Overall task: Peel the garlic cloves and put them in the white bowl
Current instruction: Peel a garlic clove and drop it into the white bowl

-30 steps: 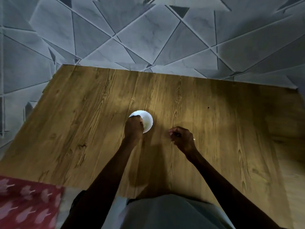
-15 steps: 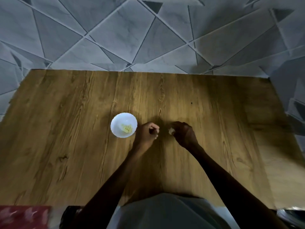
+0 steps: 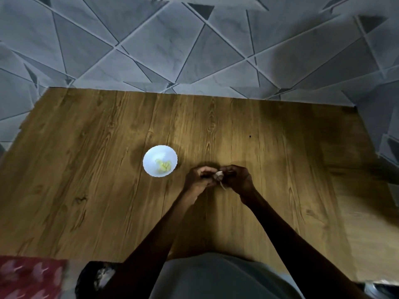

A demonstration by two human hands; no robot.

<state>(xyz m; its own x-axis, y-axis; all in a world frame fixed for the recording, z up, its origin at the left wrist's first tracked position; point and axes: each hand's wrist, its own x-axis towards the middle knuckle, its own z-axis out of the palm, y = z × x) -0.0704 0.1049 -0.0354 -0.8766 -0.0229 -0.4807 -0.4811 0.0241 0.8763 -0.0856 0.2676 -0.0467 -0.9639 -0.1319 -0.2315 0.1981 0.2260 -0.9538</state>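
Observation:
A small white bowl [image 3: 151, 157] stands on the wooden table [image 3: 86, 169], left of my hands, with several peeled yellowish garlic cloves [image 3: 163, 165] inside. My left hand [image 3: 199, 176] and my right hand [image 3: 236, 176] meet just right of the bowl, fingers curled. Both pinch a pale garlic clove [image 3: 218, 175] between them. A strip of skin [image 3: 222, 185] hangs down from the clove. The clove's far side is hidden by my fingers.
The table ends at a grey wall with triangle-patterned tiles [image 3: 194, 50] behind. A red patterned cloth [image 3: 28, 277] lies at the lower left, and a dark object [image 3: 97, 277] sits beside it near my lap. A small dark speck [image 3: 250, 136] marks the tabletop.
My left hand left the bowl and moved right to meet my right hand. Both hands now hold the clove together, and the view has shifted.

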